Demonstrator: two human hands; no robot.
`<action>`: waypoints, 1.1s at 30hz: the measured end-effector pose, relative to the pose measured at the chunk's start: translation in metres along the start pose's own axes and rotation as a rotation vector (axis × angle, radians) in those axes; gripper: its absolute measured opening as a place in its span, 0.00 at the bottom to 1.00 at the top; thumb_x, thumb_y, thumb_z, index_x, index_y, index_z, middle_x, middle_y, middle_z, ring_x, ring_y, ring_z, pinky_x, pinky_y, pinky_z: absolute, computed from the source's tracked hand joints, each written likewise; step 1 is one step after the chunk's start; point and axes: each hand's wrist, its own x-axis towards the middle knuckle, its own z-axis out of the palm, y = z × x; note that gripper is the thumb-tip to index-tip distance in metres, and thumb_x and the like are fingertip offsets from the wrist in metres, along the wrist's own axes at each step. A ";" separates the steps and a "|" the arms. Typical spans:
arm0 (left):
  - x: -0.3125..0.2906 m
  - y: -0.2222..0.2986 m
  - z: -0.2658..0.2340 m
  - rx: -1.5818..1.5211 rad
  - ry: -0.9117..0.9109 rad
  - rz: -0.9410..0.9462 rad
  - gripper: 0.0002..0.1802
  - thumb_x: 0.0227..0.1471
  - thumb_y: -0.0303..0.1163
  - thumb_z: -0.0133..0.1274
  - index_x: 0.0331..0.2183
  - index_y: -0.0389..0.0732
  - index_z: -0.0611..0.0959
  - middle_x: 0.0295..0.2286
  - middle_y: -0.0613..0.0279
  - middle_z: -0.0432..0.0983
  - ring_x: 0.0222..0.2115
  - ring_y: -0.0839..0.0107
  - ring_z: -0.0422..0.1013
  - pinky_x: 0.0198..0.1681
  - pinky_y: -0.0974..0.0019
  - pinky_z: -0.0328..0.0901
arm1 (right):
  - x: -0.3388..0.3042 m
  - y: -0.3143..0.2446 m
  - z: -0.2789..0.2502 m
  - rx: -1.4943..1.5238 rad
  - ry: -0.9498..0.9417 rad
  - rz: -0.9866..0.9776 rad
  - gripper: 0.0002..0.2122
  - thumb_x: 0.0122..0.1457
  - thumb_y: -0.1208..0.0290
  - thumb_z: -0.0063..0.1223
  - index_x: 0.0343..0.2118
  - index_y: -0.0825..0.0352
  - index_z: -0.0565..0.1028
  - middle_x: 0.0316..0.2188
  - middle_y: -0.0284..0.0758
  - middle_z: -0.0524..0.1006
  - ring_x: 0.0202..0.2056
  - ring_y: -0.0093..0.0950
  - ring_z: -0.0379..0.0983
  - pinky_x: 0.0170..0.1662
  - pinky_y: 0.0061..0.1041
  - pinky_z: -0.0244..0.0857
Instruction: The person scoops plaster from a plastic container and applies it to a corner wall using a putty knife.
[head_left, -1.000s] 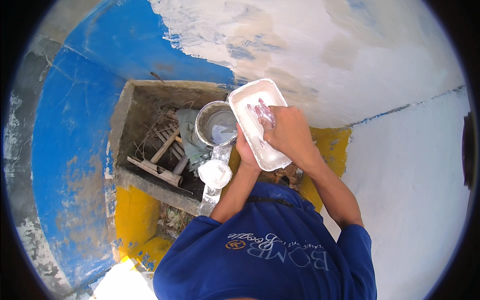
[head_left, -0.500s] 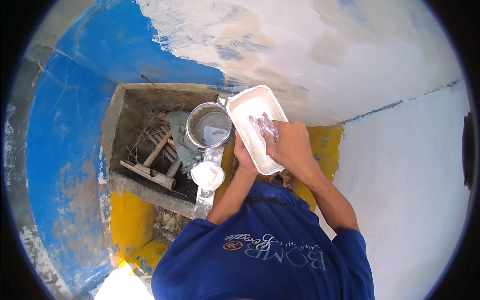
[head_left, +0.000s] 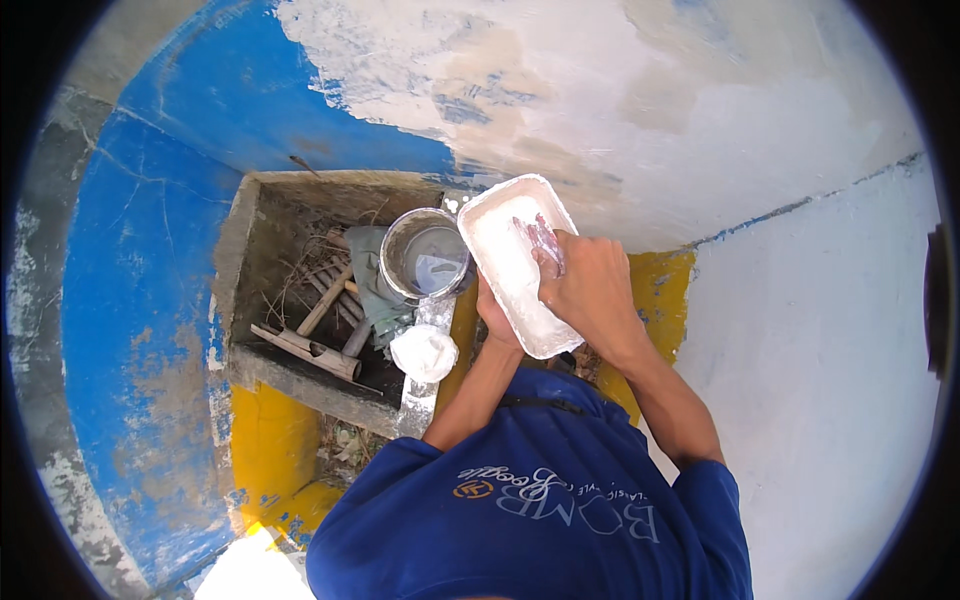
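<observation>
Concrete trough (head_left: 310,392) bears a bucket (head_left: 396,250) on its right edge, likely for reach; left hand (head_left: 495,318) grips a tray (head_left: 538,332), presumably steadying it; right hand (head_left: 590,285), grip unclear.

"What does your tray (head_left: 535,325) look made of?"

"Plastic, I'd say, its inside dulled by smeared white paste (head_left: 495,220), which coats the fingers of my right hand (head_left: 590,285) too."

"And the bucket (head_left: 399,240)?"

"Crusted round the rim; the liquid (head_left: 435,265) inside is glossy."

"That box (head_left: 310,393)?"

"Rough, matt concrete, holding dry, woody bamboo (head_left: 315,355) and a crumpled, matt cloth (head_left: 372,275)."

"The walls?"

"Blue paint (head_left: 150,240), scuffed and worn patchy; the pale wall (head_left: 800,330) on my right looks smoother, matt."
</observation>
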 end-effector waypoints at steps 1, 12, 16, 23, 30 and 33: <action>0.000 -0.001 0.000 0.002 -0.003 -0.005 0.36 0.59 0.54 0.36 0.62 0.44 0.59 0.57 0.55 0.62 0.57 0.59 0.60 0.62 0.52 0.55 | 0.000 -0.004 0.002 0.043 -0.037 -0.022 0.09 0.48 0.72 0.55 0.25 0.75 0.78 0.17 0.55 0.73 0.22 0.53 0.72 0.29 0.44 0.66; -0.009 -0.006 0.011 0.191 0.132 -0.036 0.36 0.61 0.56 0.36 0.61 0.42 0.60 0.56 0.56 0.63 0.57 0.59 0.61 0.62 0.52 0.55 | -0.001 -0.010 0.005 0.077 -0.019 -0.076 0.09 0.48 0.72 0.54 0.26 0.76 0.77 0.17 0.55 0.72 0.21 0.53 0.71 0.30 0.45 0.66; -0.015 -0.002 0.014 0.044 -0.094 -0.013 0.42 0.59 0.60 0.36 0.64 0.42 0.55 0.60 0.55 0.58 0.60 0.57 0.56 0.64 0.51 0.51 | -0.003 -0.006 -0.019 0.033 0.005 -0.004 0.09 0.49 0.72 0.53 0.25 0.75 0.77 0.17 0.53 0.72 0.21 0.52 0.70 0.28 0.46 0.63; -0.022 -0.003 0.023 0.213 -0.061 -0.015 0.40 0.60 0.60 0.35 0.63 0.43 0.57 0.60 0.54 0.58 0.59 0.58 0.58 0.63 0.52 0.52 | -0.016 0.009 0.003 -0.058 0.082 -0.091 0.07 0.54 0.72 0.52 0.26 0.71 0.77 0.20 0.47 0.75 0.23 0.48 0.72 0.28 0.43 0.64; -0.017 0.001 0.002 -0.213 -0.203 -0.034 0.39 0.60 0.60 0.36 0.61 0.43 0.61 0.57 0.56 0.63 0.55 0.59 0.63 0.60 0.52 0.57 | -0.033 -0.001 -0.002 0.085 -0.018 -0.077 0.08 0.51 0.71 0.54 0.25 0.73 0.77 0.19 0.50 0.75 0.22 0.49 0.72 0.30 0.45 0.66; -0.016 0.001 0.021 0.174 -0.021 0.023 0.39 0.59 0.60 0.37 0.61 0.43 0.60 0.56 0.56 0.63 0.55 0.58 0.63 0.60 0.51 0.57 | -0.028 0.003 -0.004 0.068 0.014 0.030 0.09 0.50 0.71 0.55 0.25 0.74 0.77 0.17 0.52 0.74 0.21 0.51 0.72 0.30 0.46 0.65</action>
